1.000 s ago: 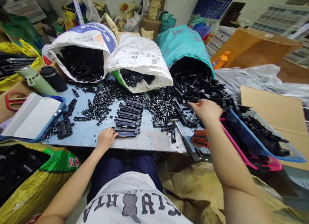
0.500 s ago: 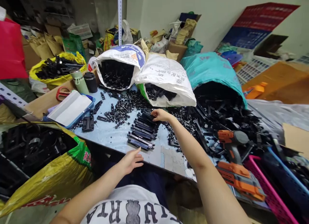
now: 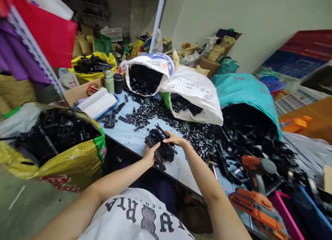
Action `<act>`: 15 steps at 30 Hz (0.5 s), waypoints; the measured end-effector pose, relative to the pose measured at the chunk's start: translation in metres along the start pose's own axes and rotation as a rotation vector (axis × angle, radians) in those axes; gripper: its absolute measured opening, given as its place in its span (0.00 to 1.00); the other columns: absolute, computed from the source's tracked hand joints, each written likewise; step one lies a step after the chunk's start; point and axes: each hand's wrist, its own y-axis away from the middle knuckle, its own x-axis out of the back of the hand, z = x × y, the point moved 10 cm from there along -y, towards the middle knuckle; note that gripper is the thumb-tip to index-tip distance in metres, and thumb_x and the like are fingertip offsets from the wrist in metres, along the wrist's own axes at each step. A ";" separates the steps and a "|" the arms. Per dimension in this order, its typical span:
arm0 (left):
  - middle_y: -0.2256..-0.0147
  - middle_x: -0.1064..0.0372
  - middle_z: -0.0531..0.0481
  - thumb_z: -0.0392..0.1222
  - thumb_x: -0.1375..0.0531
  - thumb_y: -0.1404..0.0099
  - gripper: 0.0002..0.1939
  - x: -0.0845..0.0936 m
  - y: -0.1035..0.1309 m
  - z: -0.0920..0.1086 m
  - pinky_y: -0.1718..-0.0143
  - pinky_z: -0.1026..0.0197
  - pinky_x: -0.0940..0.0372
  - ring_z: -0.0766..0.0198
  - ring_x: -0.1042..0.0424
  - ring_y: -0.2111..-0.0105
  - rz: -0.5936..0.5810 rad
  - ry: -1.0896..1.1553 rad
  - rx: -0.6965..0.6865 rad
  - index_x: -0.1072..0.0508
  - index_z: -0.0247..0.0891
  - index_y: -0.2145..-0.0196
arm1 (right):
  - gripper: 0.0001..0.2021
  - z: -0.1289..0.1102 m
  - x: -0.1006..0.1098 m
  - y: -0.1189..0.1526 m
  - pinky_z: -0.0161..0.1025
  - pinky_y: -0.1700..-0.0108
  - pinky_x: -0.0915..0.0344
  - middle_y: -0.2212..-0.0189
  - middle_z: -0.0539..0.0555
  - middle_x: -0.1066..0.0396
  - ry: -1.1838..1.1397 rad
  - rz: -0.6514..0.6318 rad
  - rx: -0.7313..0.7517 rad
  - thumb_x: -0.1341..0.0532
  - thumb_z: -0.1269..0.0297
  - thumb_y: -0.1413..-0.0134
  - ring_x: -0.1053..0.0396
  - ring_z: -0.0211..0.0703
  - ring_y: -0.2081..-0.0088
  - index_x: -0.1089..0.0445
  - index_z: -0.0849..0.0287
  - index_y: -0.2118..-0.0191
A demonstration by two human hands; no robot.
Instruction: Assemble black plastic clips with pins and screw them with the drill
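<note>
A bunch of long black plastic parts is gathered at the table's front edge, several pieces pressed side by side and now jumbled. My left hand grips the bunch from the left, thumb over the top. From the right, my right hand closes on the far end of the same bunch. The fingertips under the parts are hidden. Behind the hands, small black pieces with metal pins lie in a heap on the light blue tabletop.
White sacks and a teal sack spill black parts at the back. An orange cordless drill lies at right, by a pink basket. A yellow sack of black parts stands left. A green bottle stands behind a blue tray.
The parts lay in a neat row with my left hand open before them; now both hands have closed on them and pushed them together. The view has turned left.
</note>
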 end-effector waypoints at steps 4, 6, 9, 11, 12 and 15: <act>0.51 0.36 0.45 0.45 0.44 0.35 0.15 0.010 0.017 0.044 0.56 0.53 0.34 0.60 0.33 0.54 -0.021 0.021 -0.066 0.34 0.39 0.51 | 0.34 -0.020 -0.025 0.004 0.47 0.49 0.36 0.57 0.53 0.30 -0.089 -0.015 -0.023 0.31 0.53 0.67 0.32 0.49 0.54 0.39 0.56 0.51; 0.51 0.36 0.45 0.45 0.44 0.35 0.16 0.024 0.025 0.078 0.56 0.53 0.34 0.60 0.33 0.54 0.002 0.040 -0.122 0.34 0.39 0.51 | 0.33 -0.052 -0.040 -0.004 0.45 0.51 0.35 0.58 0.52 0.30 -0.123 0.014 0.028 0.32 0.53 0.66 0.31 0.47 0.56 0.40 0.55 0.51; 0.54 0.34 0.44 0.46 0.44 0.35 0.17 0.055 0.039 0.152 0.57 0.52 0.33 0.60 0.31 0.57 0.032 0.042 -0.218 0.33 0.35 0.52 | 0.31 -0.130 -0.076 -0.030 0.43 0.52 0.34 0.58 0.51 0.30 -0.216 0.067 0.201 0.32 0.52 0.65 0.31 0.46 0.55 0.40 0.54 0.53; 0.61 0.28 0.44 0.47 0.38 0.41 0.17 0.081 0.055 0.218 0.58 0.56 0.33 0.59 0.28 0.61 0.056 0.000 -0.294 0.29 0.34 0.57 | 0.30 -0.188 -0.118 -0.055 0.43 0.53 0.33 0.58 0.51 0.29 -0.348 0.028 0.283 0.32 0.52 0.65 0.30 0.46 0.56 0.40 0.54 0.53; 0.64 0.27 0.44 0.48 0.36 0.45 0.18 0.093 0.065 0.252 0.59 0.56 0.32 0.57 0.27 0.64 0.059 -0.122 -0.339 0.28 0.33 0.59 | 0.30 -0.216 -0.144 -0.069 0.43 0.53 0.33 0.59 0.51 0.29 -0.422 -0.013 0.306 0.33 0.52 0.64 0.30 0.46 0.57 0.41 0.54 0.53; 0.67 0.25 0.44 0.52 0.35 0.50 0.25 0.144 0.108 0.351 0.59 0.54 0.32 0.54 0.25 0.65 0.238 -0.507 -0.564 0.27 0.33 0.59 | 0.29 -0.285 -0.230 -0.100 0.44 0.55 0.32 0.60 0.51 0.28 -0.566 -0.131 0.387 0.35 0.52 0.60 0.28 0.45 0.59 0.41 0.55 0.51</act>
